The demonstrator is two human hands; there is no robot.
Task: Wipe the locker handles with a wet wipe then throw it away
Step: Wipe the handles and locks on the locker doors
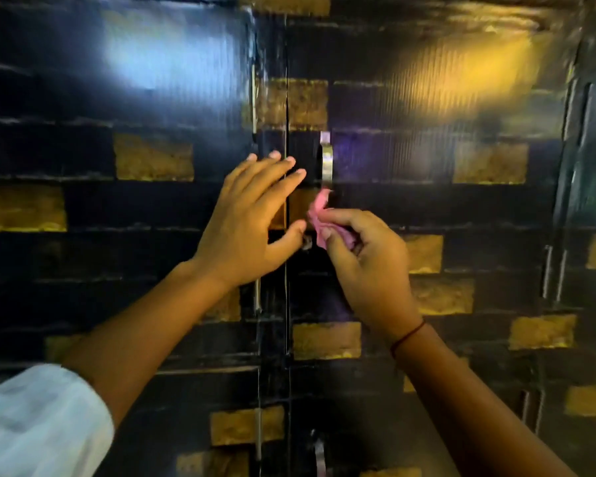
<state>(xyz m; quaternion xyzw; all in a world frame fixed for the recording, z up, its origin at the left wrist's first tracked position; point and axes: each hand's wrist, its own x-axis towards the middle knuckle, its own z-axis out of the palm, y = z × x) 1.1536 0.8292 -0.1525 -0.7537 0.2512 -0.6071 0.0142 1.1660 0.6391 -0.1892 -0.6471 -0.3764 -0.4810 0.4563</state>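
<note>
At frame bottom left, white sleeve (38,418) cuffed left forearm. Left hand (252,222) lay flat, fingers straight, against dark locker door (117,98) beside seam, holding nothing. Right hand (365,259) pinched crumpled pink wet wipe (319,215) in curled fingers. Metal handle (326,160) stood upright, long axis vertical, directly above wipe, just beside it; right hand nearer. Wipe tip appeared at handle's lower end.

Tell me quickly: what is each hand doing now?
Left hand: open, fingers spread against the locker door.
Right hand: pinching the pink wet wipe.
</note>
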